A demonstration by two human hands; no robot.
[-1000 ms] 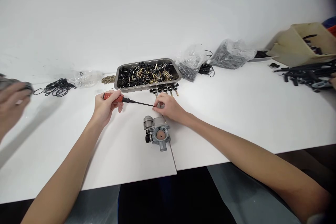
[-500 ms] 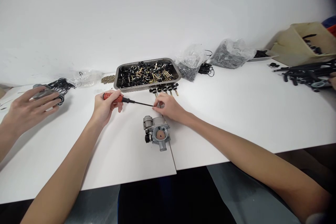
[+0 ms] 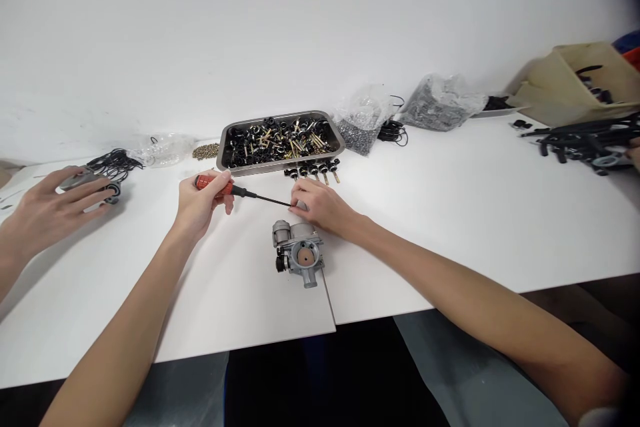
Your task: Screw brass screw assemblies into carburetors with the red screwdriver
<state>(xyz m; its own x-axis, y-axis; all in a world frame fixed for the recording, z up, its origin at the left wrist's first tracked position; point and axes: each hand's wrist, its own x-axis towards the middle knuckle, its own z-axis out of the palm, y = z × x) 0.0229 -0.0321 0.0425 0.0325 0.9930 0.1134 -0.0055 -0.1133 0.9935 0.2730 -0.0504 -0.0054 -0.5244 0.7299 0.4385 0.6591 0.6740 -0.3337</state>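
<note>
A screwdriver (image 3: 214,186) with a red handle is in my left hand (image 3: 199,203), its thin dark shaft pointing right. The fingertips of my right hand (image 3: 320,207) are pinched at the tip of that shaft; anything small between them is too hidden to make out. Just below my right hand, a grey metal carburetor-like part (image 3: 300,253) lies on the white table, its round opening facing up and a black fitting on its left side. Several black-headed brass screws (image 3: 315,170) lie in a row behind my right hand, partly covered by it.
Behind stands a metal tray (image 3: 280,167) full of black and brass pieces. Plastic bags (image 3: 436,103) and brass bits (image 3: 206,151) line the wall. At left another person's hand (image 3: 55,210) rests on a grey part. Black hoses (image 3: 590,137) and a beige bin (image 3: 560,80) are at right.
My right hand has shifted slightly, its fingers drawn closer together around the screwdriver's tip. The other person's hand at left has moved a little to the left with the grey part.
</note>
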